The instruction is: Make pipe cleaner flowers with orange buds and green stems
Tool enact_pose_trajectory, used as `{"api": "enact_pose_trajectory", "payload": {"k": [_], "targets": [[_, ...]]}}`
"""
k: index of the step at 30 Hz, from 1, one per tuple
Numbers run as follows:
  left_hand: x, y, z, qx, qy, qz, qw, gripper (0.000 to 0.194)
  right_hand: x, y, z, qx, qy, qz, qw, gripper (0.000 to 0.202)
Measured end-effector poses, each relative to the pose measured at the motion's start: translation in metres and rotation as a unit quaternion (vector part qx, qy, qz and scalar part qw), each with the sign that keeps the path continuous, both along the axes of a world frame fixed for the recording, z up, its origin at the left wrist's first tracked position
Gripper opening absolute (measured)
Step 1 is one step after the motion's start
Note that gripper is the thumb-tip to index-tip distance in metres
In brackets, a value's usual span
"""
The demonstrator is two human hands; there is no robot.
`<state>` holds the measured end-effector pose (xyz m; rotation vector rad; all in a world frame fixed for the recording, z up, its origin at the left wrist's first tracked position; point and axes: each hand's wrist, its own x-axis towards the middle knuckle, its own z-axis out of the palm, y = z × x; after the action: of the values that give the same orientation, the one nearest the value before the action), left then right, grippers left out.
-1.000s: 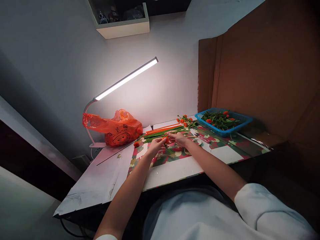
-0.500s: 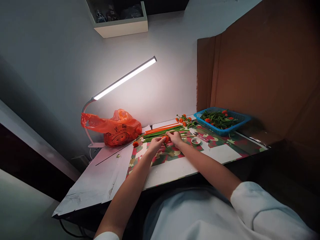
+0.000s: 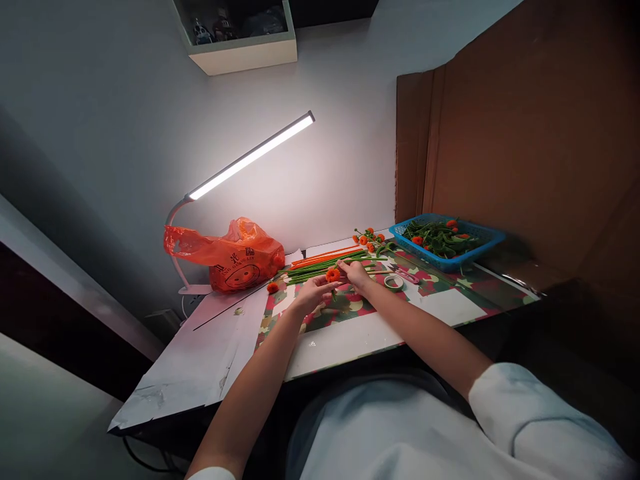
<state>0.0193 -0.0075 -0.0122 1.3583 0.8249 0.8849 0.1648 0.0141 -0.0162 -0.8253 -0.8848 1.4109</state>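
Observation:
An orange flower (image 3: 333, 274) faces up between my two hands. My left hand (image 3: 315, 295) lies just below it, palm turned up and fingers stretched out under the bloom. On the other side my right hand (image 3: 355, 274) has thumb and forefinger pinched together close behind the flower head; they seem to hold its stem, which is mostly hidden. Right behind the hands lies a bundle of green stems (image 3: 320, 267), with orange sticks (image 3: 325, 256) beyond. Another orange flower (image 3: 273, 287) rests left of my left hand.
A roll of tape (image 3: 394, 283) and pink-handled scissors (image 3: 407, 275) lie right of my right hand. Several orange flowers (image 3: 369, 238) are at the back, beside a blue basket (image 3: 445, 265) of leafy flowers. Left stand an orange plastic bag (image 3: 245, 260) and a lit lamp (image 3: 253, 157).
My left fingers have loosened from their pinch and straightened beneath the flower. The flower head has turned upward into fuller view. My right hand stays pinched close by.

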Motion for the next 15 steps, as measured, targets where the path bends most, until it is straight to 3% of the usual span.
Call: {"api": "enact_pose_trajectory", "payload": {"k": [7, 11, 15], "targets": [[-0.004, 0.005, -0.006, 0.009, 0.091, -0.009, 0.996, 0.049, 0.008, 0.001, 0.004, -0.004, -0.037, -0.035, 0.999, 0.024], [-0.004, 0.005, -0.007, 0.05, 0.137, -0.064, 0.987, 0.047, 0.01, 0.006, 0.001, 0.075, -0.088, -0.095, 0.989, 0.032], [-0.001, -0.002, -0.004, 0.044, 0.156, -0.096, 0.982, 0.046, 0.012, 0.009, -0.002, 0.129, -0.098, -0.097, 0.982, 0.042]]}}
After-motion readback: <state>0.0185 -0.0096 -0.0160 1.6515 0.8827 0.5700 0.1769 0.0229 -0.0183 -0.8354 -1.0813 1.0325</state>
